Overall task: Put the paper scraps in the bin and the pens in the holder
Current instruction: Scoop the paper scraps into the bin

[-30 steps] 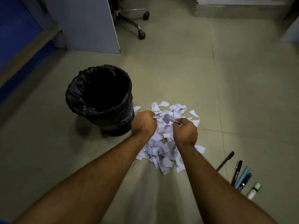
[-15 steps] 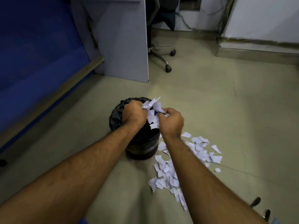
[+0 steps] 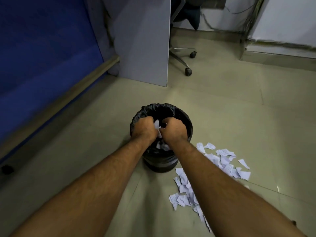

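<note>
A round bin lined with a black bag stands on the floor in the middle of the view. My left hand and my right hand are side by side over its mouth, both closed around a bunch of white paper scraps. More scraps show inside the bin below my wrists. A spread of torn paper scraps lies on the floor to the right of the bin, partly hidden by my right forearm. No pens and no holder are in view.
A grey partition panel stands behind the bin, with an office chair's wheeled base beside it. A blue wall with a wooden skirting runs along the left. Beige floor tiles lie to the right.
My hands closed on scraps in the floor pile, lifted them and carried them left over the bin; now they sit lower in its mouth. The pens have left the view.
</note>
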`<state>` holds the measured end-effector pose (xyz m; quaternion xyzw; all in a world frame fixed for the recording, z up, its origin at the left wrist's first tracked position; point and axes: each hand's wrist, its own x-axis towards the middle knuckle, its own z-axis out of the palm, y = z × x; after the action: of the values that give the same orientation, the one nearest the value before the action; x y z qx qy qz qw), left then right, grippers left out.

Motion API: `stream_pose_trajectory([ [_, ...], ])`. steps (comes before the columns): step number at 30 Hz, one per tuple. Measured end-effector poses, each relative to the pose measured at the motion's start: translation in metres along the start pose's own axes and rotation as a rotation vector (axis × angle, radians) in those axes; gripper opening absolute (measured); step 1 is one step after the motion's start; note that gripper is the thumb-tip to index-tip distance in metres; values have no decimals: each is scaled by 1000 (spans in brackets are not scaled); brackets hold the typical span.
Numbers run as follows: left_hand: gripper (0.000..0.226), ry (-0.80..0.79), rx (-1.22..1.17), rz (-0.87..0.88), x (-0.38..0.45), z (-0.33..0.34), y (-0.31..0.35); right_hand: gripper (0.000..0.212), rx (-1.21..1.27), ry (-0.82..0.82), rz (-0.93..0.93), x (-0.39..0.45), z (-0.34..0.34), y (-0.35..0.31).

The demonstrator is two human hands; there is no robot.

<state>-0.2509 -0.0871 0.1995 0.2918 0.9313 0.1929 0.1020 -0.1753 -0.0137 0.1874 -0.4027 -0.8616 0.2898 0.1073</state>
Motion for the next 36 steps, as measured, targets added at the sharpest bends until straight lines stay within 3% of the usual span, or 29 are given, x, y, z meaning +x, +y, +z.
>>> stream_pose_trajectory([
  [3,5,35,6,76,-1,-3,14,27,129,132,18,-7,-11,4],
  [10,18,9,-196,242,-22,6,62,22,427,362,205,-30,-49,36],
  [17,22,-50,-263,351,-74,67,125,16,485,548,414,-72,-66,133],
  [21,33,-283,-137,301,-108,149,119,23,392,437,560,-101,-36,193],
  [25,46,-496,129,294,-134,217,80,39,156,64,538,-137,15,257],
  [27,69,-548,308,285,-142,241,62,58,-44,-133,516,-156,41,276],
  [29,96,-563,442,253,-150,257,49,77,-212,-141,467,-169,62,289],
  [31,105,-580,478,225,-155,268,39,88,-313,-106,440,-176,74,294],
  [33,99,-592,489,237,-159,275,34,86,-344,-161,413,-179,78,298],
  [36,63,-523,499,316,-165,283,35,70,-338,-105,378,-177,78,300],
])
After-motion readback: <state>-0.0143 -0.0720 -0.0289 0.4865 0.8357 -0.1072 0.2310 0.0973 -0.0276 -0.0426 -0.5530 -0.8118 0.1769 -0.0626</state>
